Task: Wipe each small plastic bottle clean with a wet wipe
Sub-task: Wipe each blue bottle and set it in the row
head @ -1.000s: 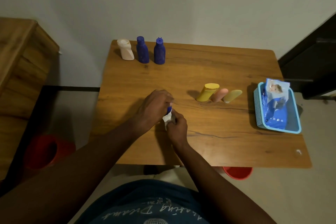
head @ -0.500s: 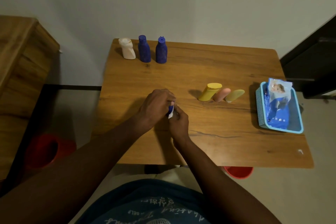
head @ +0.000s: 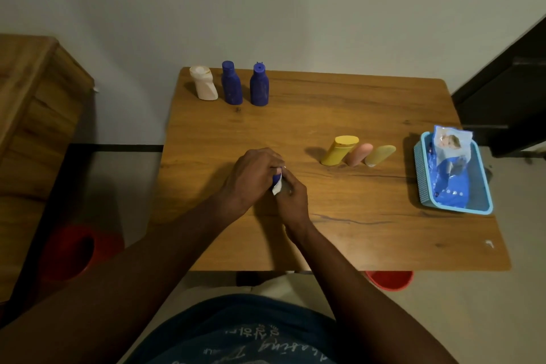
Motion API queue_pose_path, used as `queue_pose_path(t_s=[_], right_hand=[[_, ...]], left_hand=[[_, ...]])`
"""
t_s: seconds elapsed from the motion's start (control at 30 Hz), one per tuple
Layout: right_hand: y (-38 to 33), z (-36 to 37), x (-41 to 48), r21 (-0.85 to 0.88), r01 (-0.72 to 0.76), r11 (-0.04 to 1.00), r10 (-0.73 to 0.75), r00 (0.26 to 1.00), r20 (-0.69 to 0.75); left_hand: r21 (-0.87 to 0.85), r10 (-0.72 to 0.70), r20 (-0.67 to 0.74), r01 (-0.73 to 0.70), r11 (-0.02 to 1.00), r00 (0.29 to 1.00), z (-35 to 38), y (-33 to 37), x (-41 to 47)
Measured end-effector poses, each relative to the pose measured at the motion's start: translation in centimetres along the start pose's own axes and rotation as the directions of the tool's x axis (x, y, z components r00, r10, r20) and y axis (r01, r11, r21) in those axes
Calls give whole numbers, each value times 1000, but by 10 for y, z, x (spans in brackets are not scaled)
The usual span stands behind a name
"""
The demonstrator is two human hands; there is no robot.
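From the head camera, both hands meet over the near middle of the wooden table (head: 325, 115). The left hand (head: 254, 177) curls its fingers round a small blue bottle (head: 276, 178); only a sliver of dark blue plastic shows between the hands. The right hand (head: 291, 195) pinches a white wet wipe (head: 277, 188) against it. At the far edge stand a white bottle (head: 204, 83) and two blue bottles (head: 232, 84). A yellow bottle (head: 338, 151), a pink bottle (head: 358, 154) and an olive bottle (head: 380, 155) stand in a row on the right.

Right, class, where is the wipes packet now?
In the head view the wipes packet sits in the blue basket at the right edge of the table.
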State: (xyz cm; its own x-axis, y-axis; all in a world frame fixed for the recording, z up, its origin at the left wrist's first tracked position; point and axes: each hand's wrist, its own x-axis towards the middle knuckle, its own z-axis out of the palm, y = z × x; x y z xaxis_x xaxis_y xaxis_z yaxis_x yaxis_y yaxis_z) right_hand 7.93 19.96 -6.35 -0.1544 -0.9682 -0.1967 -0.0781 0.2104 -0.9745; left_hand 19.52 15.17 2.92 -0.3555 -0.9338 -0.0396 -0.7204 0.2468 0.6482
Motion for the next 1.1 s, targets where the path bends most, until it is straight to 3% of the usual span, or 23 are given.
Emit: queue_pose_path(t_s=[0.23, 0.37, 0.57, 0.8, 1.1], right_hand=[[-2, 9, 21, -162, -178, 971, 196, 975, 104], [-12, 5, 31, -134, -78, 988, 97, 984, 146], [-21, -5, -2, -49, 77, 996, -73, 994, 83], [-9, 5, 20, -89, -94, 992, 106, 984, 144], [-10, 3, -5, -30, 87, 996, -84, 992, 97]], left_hand=[[34, -4, -22, 4, 999, 1000, 1, 4, -1], [2, -31, -46, 31, 1000, 998, 5, 1, 0], [-24, 12, -22, -13, 1000, 1000, 4, -4, -2], [46, -3, -30, 4, 999, 1000, 4, 0, -1], [20, 66, -50, -65, 998, 997, 2, -4, -4]])
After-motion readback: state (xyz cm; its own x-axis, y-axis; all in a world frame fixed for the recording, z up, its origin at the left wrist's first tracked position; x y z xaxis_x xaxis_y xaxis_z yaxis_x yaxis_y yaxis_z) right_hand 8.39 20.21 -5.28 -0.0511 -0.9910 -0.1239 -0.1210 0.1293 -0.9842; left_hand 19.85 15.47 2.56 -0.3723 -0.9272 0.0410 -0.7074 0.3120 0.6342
